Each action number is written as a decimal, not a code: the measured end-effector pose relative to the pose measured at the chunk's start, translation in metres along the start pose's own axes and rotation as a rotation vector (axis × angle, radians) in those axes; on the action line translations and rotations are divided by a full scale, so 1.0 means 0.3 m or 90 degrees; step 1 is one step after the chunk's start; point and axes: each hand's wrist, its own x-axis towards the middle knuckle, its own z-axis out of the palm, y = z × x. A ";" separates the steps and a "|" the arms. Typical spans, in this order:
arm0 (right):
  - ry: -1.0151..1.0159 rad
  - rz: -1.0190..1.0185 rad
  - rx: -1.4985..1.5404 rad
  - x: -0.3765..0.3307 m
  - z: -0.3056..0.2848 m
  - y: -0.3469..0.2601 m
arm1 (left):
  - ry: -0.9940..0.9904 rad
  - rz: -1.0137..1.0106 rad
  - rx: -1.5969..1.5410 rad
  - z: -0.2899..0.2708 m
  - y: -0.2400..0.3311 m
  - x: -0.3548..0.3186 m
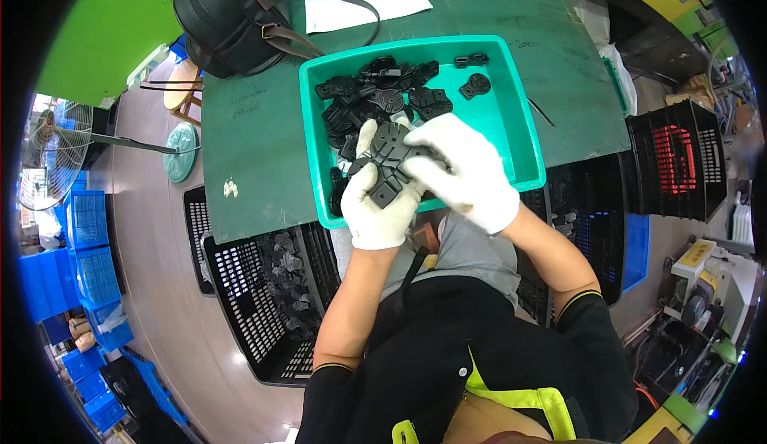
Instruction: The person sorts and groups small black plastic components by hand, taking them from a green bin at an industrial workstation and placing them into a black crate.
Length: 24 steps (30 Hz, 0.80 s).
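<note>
My left hand [375, 219], in a white glove, is closed around a black molded plastic part [389, 155] with ribs and several lobes. My right hand [471, 171], also gloved in white, has its fingers on the right side of the same part; some fingertips are hidden behind it. Both hands are over the near side of a teal plastic tray [465, 46]. Inside it, a pile of similar black parts [363, 101] fills the left side. Apart from the pile lie a small rounded black part [474, 86] and a short black piece [471, 61].
The tray stands on a green table [256, 140]. A black bag [232, 21] sits at the far left, beside white paper [367, 3] with a tape roll on it. Black crates [248, 308] of dark parts flank my legs. More black crates [679, 156] stand right.
</note>
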 end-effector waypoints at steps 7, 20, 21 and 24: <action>-0.046 0.042 -0.414 0.092 -0.050 0.382 | -0.008 -0.022 -0.015 0.021 0.000 -0.008; 0.025 0.176 0.091 0.019 -0.070 0.354 | -0.034 -0.035 -0.020 0.000 0.003 -0.003; 0.026 0.176 0.090 0.004 -0.067 0.329 | -0.034 -0.036 -0.020 -0.001 0.003 -0.002; 0.103 0.183 0.222 -0.021 -0.047 0.270 | -0.049 -0.035 -0.020 -0.002 0.007 -0.004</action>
